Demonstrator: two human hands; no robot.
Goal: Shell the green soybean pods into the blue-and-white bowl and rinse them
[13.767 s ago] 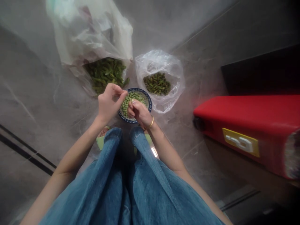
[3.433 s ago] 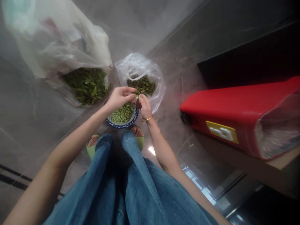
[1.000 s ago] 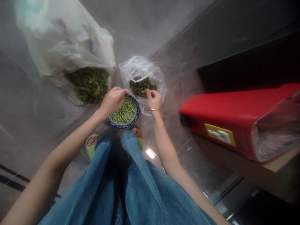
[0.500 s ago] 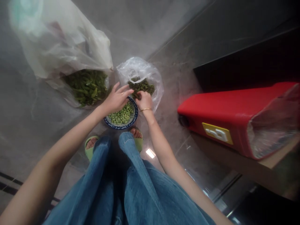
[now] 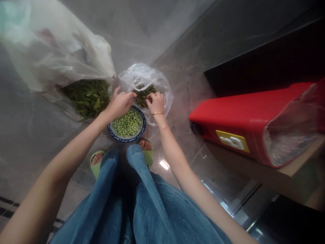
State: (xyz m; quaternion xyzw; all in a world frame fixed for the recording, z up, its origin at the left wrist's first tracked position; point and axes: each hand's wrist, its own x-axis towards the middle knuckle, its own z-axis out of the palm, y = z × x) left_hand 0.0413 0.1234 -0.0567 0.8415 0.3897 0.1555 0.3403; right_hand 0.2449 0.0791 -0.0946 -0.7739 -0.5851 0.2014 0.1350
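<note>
Left hand [image 5: 120,104] at round blue-rimmed bowl [image 5: 127,139] of oval beans [image 5: 127,125], right hand [image 5: 156,102] over crinkly plastic bag [image 5: 166,89]; can't tell if either grips anything.

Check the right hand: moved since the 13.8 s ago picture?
Yes. Judged against the bowl, the right hand has gone from over its right side up and right in the picture, to the smaller plastic bag.

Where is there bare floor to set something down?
Bare floor shows between the small clear bag and the red container, and between the large white bag and the left forearm. Crowded: around the blue-rimmed bowl, with both bags, the left hand, the right hand and the green slippers close.
</note>
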